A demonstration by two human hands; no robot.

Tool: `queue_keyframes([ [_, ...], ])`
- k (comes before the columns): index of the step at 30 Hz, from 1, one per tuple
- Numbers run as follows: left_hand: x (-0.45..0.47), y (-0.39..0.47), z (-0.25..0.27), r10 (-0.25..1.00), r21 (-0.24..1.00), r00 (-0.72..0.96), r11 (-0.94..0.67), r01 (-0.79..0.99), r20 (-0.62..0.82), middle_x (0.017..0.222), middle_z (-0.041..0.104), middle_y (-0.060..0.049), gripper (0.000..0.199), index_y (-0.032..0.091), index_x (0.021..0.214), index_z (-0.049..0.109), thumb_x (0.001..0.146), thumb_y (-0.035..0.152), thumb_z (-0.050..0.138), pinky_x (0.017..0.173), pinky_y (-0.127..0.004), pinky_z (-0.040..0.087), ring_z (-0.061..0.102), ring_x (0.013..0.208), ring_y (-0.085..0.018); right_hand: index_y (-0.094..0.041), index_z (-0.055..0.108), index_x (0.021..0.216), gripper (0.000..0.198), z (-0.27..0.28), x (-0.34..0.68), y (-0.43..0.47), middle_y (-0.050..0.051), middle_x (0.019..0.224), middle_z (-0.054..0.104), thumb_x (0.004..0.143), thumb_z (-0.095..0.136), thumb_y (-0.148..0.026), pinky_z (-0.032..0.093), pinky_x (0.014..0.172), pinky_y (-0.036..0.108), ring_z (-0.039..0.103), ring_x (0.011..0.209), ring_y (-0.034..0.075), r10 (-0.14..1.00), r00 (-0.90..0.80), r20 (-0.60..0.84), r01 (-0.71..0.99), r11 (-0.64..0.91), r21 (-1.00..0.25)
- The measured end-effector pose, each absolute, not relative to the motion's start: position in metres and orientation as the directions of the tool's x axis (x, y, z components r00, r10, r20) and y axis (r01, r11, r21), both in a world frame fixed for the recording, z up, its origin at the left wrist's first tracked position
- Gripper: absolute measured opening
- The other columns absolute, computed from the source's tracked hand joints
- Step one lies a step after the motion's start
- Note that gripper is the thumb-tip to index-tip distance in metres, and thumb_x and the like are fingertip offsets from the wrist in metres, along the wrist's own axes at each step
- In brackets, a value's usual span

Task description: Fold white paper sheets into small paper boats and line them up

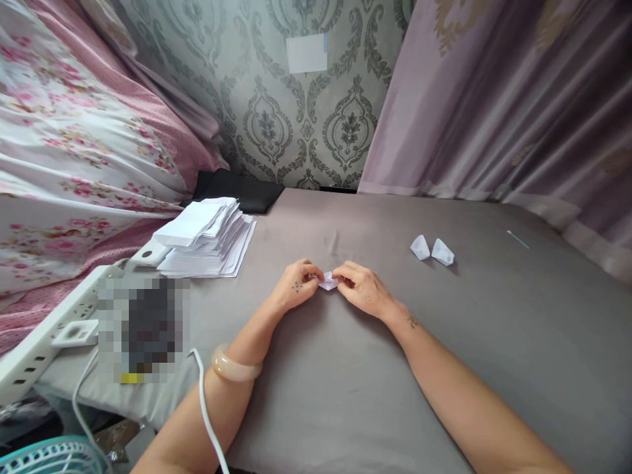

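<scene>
Between my two hands, over the middle of the grey cloth-covered table (pixel 345 368), is a small piece of folded white paper (pixel 328 282). My left hand (pixel 299 283) pinches its left side with thumb and fingertips. On the opposite side, my right hand (pixel 363 287) grips the paper with its fingers bent inward. Parts of the paper are covered by the fingertips, so its full shape is hidden. Two folded white paper pieces (pixel 420 248) sit apart on the cloth, beyond my right hand and to its right.
A stack of white paper (pixel 210 240) lies at the left, before a black flat case (pixel 241 191). A white power strip (pixel 54 329) runs along the left edge, and a white cable (pixel 205 388) crosses near my left forearm. A thin stick (pixel 518 239) lies far right.
</scene>
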State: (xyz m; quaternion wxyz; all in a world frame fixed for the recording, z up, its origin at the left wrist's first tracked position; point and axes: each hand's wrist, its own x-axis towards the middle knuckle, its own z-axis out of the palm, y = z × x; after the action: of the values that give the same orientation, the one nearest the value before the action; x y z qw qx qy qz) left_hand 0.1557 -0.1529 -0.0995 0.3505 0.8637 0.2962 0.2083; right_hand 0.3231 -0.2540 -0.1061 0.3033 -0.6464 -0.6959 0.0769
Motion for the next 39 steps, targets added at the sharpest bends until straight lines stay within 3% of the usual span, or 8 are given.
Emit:
queue_keyframes([
  [8,0.154,-0.152,-0.099,0.681,0.657,0.706,-0.625,0.422,0.194,0.076,0.058,-0.003,0.026,0.017,0.078,0.071,0.069,0.01,0.047,0.064,-0.024,0.04,0.051,0.065,-0.013,-0.023,0.061,0.089,0.02,-0.1,0.324,-0.258,-0.001,0.086,0.062,0.078,0.049,-0.012,0.036,0.063,0.021,0.053,0.066,0.01,0.947,0.062,0.315,0.907,0.079,-0.414],
  [12,0.152,-0.152,-0.104,0.633,0.574,0.735,-0.705,0.416,0.244,0.08,0.059,-0.004,0.026,0.019,0.08,0.071,0.072,0.012,0.047,0.067,-0.025,0.042,0.054,0.072,-0.015,-0.021,0.057,0.081,0.006,-0.099,0.32,-0.258,-0.001,0.084,0.061,0.082,0.051,-0.022,0.034,0.062,0.022,0.054,0.066,0.01,0.947,0.096,0.308,0.909,0.043,-0.415],
  [14,0.152,-0.153,-0.105,0.609,0.532,0.75,-0.738,0.415,0.258,0.084,0.06,-0.005,0.028,0.02,0.083,0.071,0.073,0.012,0.047,0.07,-0.026,0.042,0.055,0.077,-0.017,-0.021,0.055,0.077,0.011,-0.1,0.318,-0.257,-0.001,0.081,0.061,0.084,0.051,-0.028,0.034,0.061,0.022,0.054,0.066,0.01,0.948,0.124,0.293,0.907,0.012,-0.421],
  [23,0.155,-0.16,-0.104,0.626,0.474,0.74,-0.743,0.472,0.244,0.084,0.062,-0.006,0.021,0.02,0.079,0.067,0.08,0.021,0.046,0.071,-0.027,0.044,0.057,0.083,-0.019,-0.023,0.057,0.08,0.004,-0.092,0.307,-0.252,0.0,0.08,0.066,0.076,0.055,-0.023,0.028,0.058,0.024,0.056,0.072,0.014,0.939,0.331,0.093,0.85,-0.254,-0.461],
  [28,0.16,-0.164,-0.103,0.631,0.577,0.721,-0.715,0.396,0.288,0.089,0.063,-0.005,0.023,0.018,0.085,0.065,0.075,0.011,0.046,0.071,-0.024,0.047,0.059,0.075,-0.014,-0.022,0.055,0.106,0.034,-0.089,0.3,-0.252,0.001,0.08,0.065,0.073,0.054,-0.017,0.03,0.059,0.024,0.057,0.073,0.015,0.947,0.318,0.031,0.818,-0.258,-0.514],
  [32,0.163,-0.168,-0.101,0.639,0.683,0.672,-0.68,0.266,0.374,0.095,0.06,-0.005,0.03,0.017,0.093,0.061,0.073,0.005,0.043,0.072,-0.021,0.048,0.059,0.078,-0.012,-0.021,0.062,0.08,0.014,-0.091,0.294,-0.251,0.0,0.066,0.062,0.076,0.049,-0.019,0.03,0.055,0.024,0.052,0.06,0.013,0.962,0.265,0.066,0.812,-0.185,-0.554],
  [36,0.165,-0.166,-0.104,0.678,0.799,0.647,-0.575,0.173,0.348,0.092,0.062,-0.004,0.044,0.02,0.113,0.05,0.073,0.003,0.041,0.067,-0.02,0.047,0.059,0.077,-0.01,-0.019,0.06,0.063,0.027,-0.091,0.291,-0.251,0.002,0.058,0.06,0.084,0.045,-0.028,0.031,0.053,0.023,0.05,0.053,0.012,0.943,0.316,0.108,0.758,-0.182,-0.626],
  [39,0.167,-0.165,-0.109,0.728,0.909,0.622,-0.411,0.06,0.288,0.093,0.063,-0.005,0.04,0.018,0.114,0.047,0.076,0.007,0.044,0.066,-0.02,0.048,0.063,0.082,-0.012,-0.02,0.061,0.062,0.028,-0.09,0.29,-0.25,0.002,0.058,0.063,0.084,0.047,-0.03,0.032,0.053,0.023,0.051,0.052,0.012,0.935,0.342,0.098,0.738,-0.202,-0.644],
])
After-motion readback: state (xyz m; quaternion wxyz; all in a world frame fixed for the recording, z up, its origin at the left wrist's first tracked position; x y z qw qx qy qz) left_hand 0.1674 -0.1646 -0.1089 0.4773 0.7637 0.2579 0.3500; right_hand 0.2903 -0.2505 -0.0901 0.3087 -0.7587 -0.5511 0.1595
